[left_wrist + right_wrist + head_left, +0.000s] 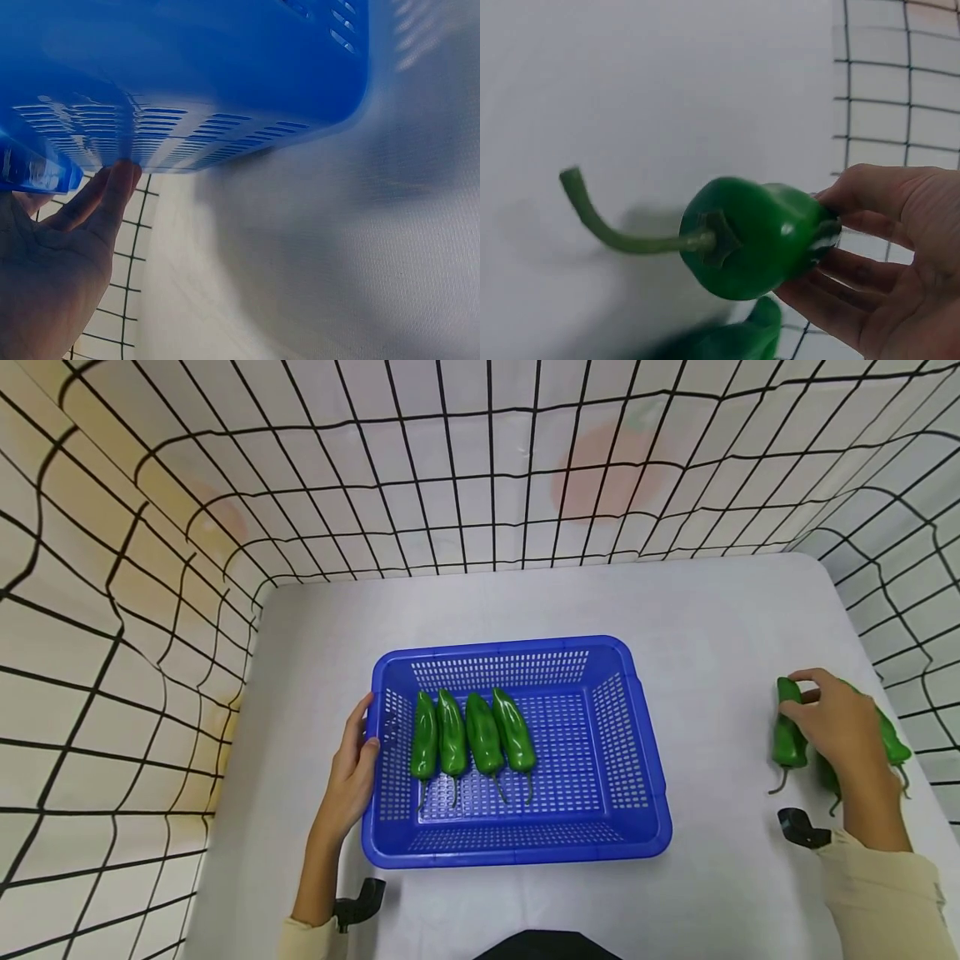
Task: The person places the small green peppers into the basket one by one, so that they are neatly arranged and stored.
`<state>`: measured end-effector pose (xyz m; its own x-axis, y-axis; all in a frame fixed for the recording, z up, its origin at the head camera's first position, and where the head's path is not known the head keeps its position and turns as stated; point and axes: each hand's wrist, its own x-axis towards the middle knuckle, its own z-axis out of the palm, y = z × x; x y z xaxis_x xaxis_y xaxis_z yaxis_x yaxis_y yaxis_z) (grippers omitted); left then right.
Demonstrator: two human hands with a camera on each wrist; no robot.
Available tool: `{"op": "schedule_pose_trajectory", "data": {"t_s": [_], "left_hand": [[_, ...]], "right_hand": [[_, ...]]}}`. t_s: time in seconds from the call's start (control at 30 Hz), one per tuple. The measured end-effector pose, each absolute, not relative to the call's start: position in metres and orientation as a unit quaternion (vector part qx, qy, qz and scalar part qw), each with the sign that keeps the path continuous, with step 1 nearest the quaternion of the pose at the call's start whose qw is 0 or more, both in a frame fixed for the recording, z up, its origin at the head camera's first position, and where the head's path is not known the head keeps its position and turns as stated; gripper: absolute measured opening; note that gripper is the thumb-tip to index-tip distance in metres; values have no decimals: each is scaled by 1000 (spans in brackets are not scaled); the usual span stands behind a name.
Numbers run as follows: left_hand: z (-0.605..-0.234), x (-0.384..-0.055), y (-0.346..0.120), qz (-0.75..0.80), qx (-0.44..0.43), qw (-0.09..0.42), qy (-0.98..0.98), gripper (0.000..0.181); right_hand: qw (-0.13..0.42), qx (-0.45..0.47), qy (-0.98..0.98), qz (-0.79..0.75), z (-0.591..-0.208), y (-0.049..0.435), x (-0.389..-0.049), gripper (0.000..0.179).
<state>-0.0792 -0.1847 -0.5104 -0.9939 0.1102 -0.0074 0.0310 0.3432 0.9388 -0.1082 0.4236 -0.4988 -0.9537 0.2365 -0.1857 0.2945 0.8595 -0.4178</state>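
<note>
On the right of the head view my right hand (pixel 843 727) pinches a green pepper (pixel 789 735) between thumb and fingers. The right wrist view shows this pepper (pixel 742 236) stem end toward the camera, its curved stem pointing left and the fingers round its far end. More green peppers (pixel 892 739) lie under and beside that hand, partly hidden by it. My left hand (pixel 352 772) holds the left rim of a blue plastic basket (pixel 517 857); in the left wrist view its fingers (pixel 112 199) press against the slotted outer wall. Several green peppers (pixel 483 735) lie side by side in the basket's left half, stems toward me.
A black wire grid (pixel 491 485) rises behind the white table (pixel 712 635) and along both sides. The right-hand peppers lie close to the table's right edge. Each wrist carries a black camera mount (pixel 360 902).
</note>
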Motion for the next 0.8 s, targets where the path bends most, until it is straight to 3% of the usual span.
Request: {"op": "schedule_pose_trajectory", "data": {"t_s": [0.8], "left_hand": [[-512,-80,-185,571,49,31,819,60]], "right_hand": [[12,32,940,-340,-438,320,-142,48]]}}
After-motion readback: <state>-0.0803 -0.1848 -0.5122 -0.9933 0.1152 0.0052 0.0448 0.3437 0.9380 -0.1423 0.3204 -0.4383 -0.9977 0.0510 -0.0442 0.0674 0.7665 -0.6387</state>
